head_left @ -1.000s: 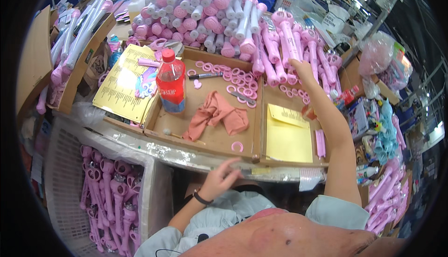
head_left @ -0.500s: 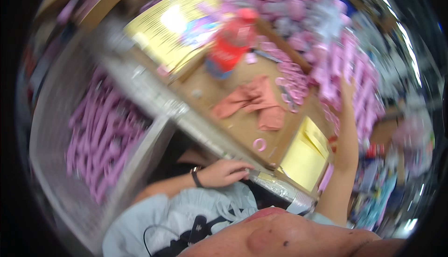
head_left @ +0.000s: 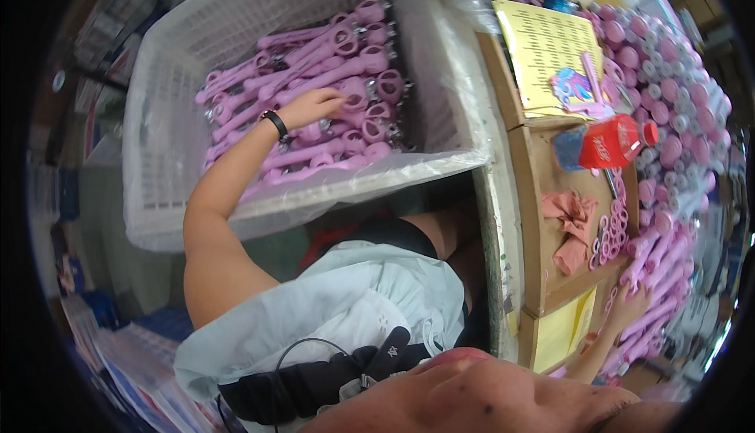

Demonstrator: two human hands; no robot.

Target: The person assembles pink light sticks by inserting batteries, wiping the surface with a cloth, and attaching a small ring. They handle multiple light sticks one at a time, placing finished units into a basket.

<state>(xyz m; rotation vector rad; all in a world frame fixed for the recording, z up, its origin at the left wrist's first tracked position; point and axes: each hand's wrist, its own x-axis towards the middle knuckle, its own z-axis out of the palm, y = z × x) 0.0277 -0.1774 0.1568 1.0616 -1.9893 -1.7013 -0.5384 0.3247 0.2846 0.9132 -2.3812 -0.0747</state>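
"Where do you see the pink wands?"

"Heaped in the white crate on the left. The person's left grip is at the right part of that heap, by a ring-shaped head."

"Is it closed on one?"

"I can't tell. The fingers bend a little toward the head, but I can't see whether they take hold."

"Which way do they point?"

"Their long axes run mostly left to right, with the right ends slanting toward the far side. Many ring heads sit at the right ends, a few at the left, so some lie turned about."

"And the right grip?"

"Well apart, over on the right, at a second heap of pink wands on the desk. Those slant from near left to far right. The fingers are small against the pink, so I can't say if they're gripping anything."

"What are the ones in the crate like?"

"Smooth and plastic-looking: straight, slender shafts, hollow round heads, silvery bits among them. The crate has lattice walls, with clear, wrinkled film over its edge."

"And between the heaps?"

"A cardboard tray, with a crumpled, soft salmon cloth in it. Thin, flat pink rings cluster just right of the cloth. Farther off there's a red-capped bottle."
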